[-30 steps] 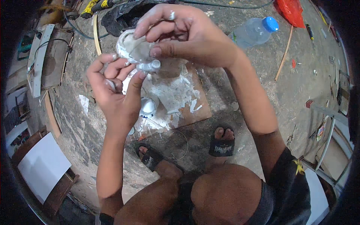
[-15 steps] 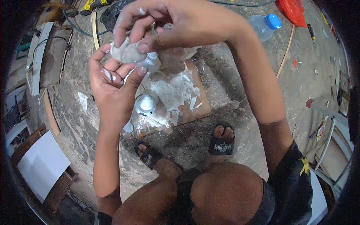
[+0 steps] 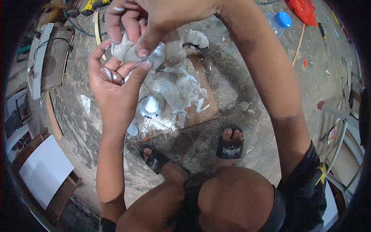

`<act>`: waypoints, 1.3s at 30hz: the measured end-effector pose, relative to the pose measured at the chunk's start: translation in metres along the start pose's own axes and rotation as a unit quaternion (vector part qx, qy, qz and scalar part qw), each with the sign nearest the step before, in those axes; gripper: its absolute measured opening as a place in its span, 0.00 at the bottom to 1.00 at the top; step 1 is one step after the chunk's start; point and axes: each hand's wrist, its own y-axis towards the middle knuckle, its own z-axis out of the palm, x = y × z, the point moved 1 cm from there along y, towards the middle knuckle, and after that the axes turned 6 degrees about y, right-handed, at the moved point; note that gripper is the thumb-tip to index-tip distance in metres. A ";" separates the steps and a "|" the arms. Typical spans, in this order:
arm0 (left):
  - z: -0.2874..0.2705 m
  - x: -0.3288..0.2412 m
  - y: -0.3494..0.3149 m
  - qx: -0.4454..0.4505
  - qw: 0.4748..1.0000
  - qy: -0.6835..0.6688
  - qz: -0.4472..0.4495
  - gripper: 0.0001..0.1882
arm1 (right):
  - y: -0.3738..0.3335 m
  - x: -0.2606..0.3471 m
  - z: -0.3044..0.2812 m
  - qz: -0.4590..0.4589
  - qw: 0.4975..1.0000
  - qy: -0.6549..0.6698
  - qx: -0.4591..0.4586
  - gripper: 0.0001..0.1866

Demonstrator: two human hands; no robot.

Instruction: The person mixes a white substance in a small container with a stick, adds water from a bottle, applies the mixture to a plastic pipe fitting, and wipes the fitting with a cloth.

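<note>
Pinching a whitish lump (image 3: 124, 51) between thumb and bent fingers of the right hand (image 3: 164, 15), closed down on it with little gap. Bracing from below with the left hand (image 3: 116, 83), fingers curled, thumb pressed to a small translucent piece (image 3: 157, 56) just beside the lump. Cannot tell how firmly, nor whether lump and piece join. Held up, in view, near the far left part of a white-smeared board (image 3: 211, 111). Standing on the board, toward its near left: a round cup (image 3: 150, 107) with white contents. At the board's near left corner, a pale oval disc (image 3: 133, 130). Off the board's near edge, two black sandals (image 3: 230, 149). Beyond the board to the right, a blue-capped bottle (image 3: 283, 20) and, farther, a red bag (image 3: 303, 12). Left of the board and nearer, a white panel (image 3: 46, 170).
</note>
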 end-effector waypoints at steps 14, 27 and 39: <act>0.004 0.011 -0.004 -0.017 0.999 -0.049 -0.003 0.36 | -0.008 0.006 -0.021 -0.045 0.992 -0.112 0.039 0.18; 0.003 0.017 -0.006 -0.048 0.988 -0.029 0.144 0.31 | -0.035 -0.063 0.037 -0.133 0.859 0.407 -0.281 0.22; 0.006 0.018 -0.007 -0.070 0.988 -0.001 0.141 0.28 | -0.045 -0.038 0.060 -0.147 0.858 0.350 -0.346 0.20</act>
